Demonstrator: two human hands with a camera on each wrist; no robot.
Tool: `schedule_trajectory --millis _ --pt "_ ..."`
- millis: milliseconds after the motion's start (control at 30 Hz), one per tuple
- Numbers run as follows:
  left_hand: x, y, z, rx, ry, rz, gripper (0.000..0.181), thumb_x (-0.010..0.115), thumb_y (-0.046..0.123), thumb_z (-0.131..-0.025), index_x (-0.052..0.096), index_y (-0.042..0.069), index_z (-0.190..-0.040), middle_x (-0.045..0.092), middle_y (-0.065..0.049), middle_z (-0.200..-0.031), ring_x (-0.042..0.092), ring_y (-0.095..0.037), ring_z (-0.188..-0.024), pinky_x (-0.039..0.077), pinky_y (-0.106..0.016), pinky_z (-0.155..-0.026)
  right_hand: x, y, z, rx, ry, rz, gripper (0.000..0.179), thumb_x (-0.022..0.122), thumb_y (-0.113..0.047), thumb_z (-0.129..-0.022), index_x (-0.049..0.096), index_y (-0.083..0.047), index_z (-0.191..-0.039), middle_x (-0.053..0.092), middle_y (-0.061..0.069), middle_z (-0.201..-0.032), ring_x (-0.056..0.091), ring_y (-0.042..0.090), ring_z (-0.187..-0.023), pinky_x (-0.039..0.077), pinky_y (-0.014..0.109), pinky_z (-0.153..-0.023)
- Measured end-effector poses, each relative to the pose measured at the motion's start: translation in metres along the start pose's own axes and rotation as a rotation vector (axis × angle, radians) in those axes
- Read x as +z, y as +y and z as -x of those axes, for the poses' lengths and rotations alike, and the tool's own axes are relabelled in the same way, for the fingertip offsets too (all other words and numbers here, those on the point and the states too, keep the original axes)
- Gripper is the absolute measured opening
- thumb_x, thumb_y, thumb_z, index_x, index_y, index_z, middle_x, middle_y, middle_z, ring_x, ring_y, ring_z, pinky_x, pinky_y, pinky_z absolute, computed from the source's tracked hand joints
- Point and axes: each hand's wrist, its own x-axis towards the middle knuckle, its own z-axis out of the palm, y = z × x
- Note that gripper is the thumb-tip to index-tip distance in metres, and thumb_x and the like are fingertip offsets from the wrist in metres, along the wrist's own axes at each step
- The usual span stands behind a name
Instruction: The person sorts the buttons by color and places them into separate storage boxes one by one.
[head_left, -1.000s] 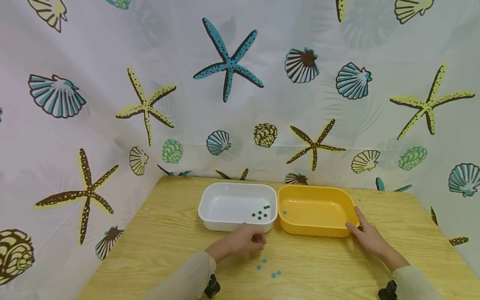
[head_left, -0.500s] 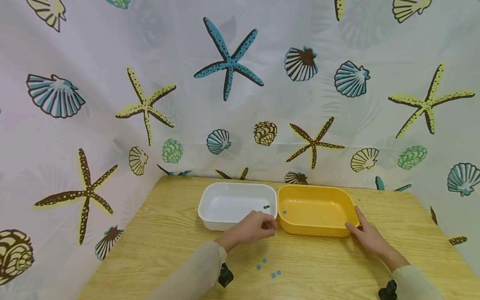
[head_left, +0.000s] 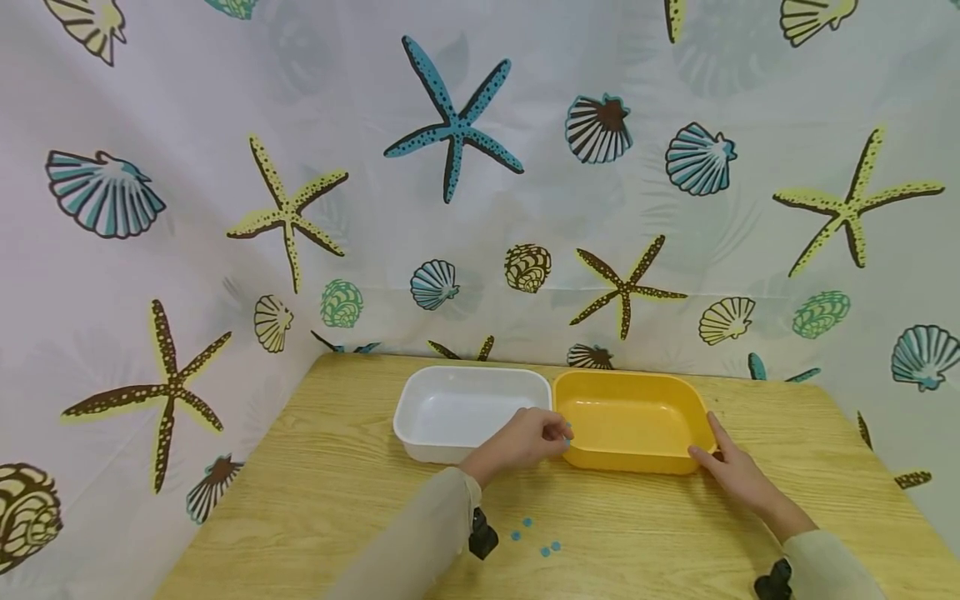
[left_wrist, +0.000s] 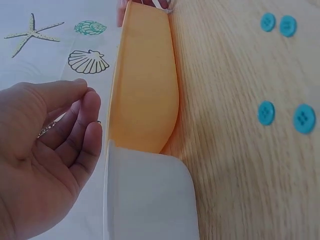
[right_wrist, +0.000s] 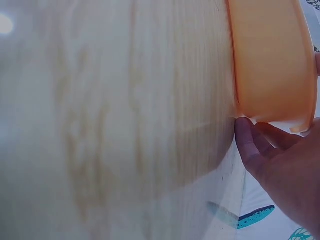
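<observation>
My left hand (head_left: pixel 528 437) is above the near left corner of the yellow plastic tub (head_left: pixel 630 461), thumb and fingertips pinched together. A blue button (head_left: pixel 567 442) shows at its fingertips; in the left wrist view the button is hidden behind the fingers. Another bit of blue is just visible inside the tub beside the hand. My right hand (head_left: pixel 738 477) grips the tub's near right corner, thumb at the front rim and fingers along the side. Several blue four-hole buttons (left_wrist: pixel 266 113) lie on the table in front of the tubs.
A white plastic tub (head_left: pixel 442 452) stands against the yellow tub's left side; my left hand and wrist cover its near right part. Both stand on a wood-grain table (head_left: pixel 337 475). A curtain (head_left: pixel 495 208) printed with starfish and shells hangs behind and at the sides.
My left hand has moved right and a little away from me, from in front of the white tub to the yellow tub's rim, covering the green buttons. My right hand stays put.
</observation>
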Motion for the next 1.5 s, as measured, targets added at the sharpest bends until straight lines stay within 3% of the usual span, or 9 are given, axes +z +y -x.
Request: schedule_trajectory --millis 533,833,1500 --pt "0.005 0.002 -0.033 -0.054 0.043 0.061 0.01 0.064 0.012 -0.09 0.069 0.007 -0.097 0.062 0.004 -0.077 0.058 -0.009 -0.068 0.047 -0.022 -0.061 -0.007 0.0 -0.005 0.003 -0.031 -0.035 0.086 0.043 -0.046 -0.099 -0.012 -0.004 -0.149 0.005 0.035 -0.149 0.03 0.05 -0.128 0.022 0.061 -0.104" --pt "0.008 0.002 -0.041 -0.096 0.069 0.074 0.011 0.063 0.012 -0.091 0.07 0.006 -0.097 0.063 0.003 -0.079 0.059 -0.01 -0.07 0.046 -0.022 -0.061 -0.005 0.004 -0.006 0.005 -0.029 -0.035 0.088 0.044 -0.048 -0.098 -0.011 -0.004 -0.149 0.005 0.034 -0.15 0.028 0.05 -0.13 0.022 0.061 -0.104" --pt "0.009 0.005 -0.054 -0.123 0.101 0.053 0.018 0.06 0.011 -0.093 0.069 0.002 -0.105 0.064 -0.001 -0.084 0.061 -0.013 -0.073 0.049 -0.026 -0.064 -0.006 0.004 -0.007 0.002 -0.025 -0.051 0.085 0.044 -0.044 -0.099 -0.01 -0.003 -0.149 0.003 0.034 -0.15 0.024 0.05 -0.132 0.019 0.06 -0.105"
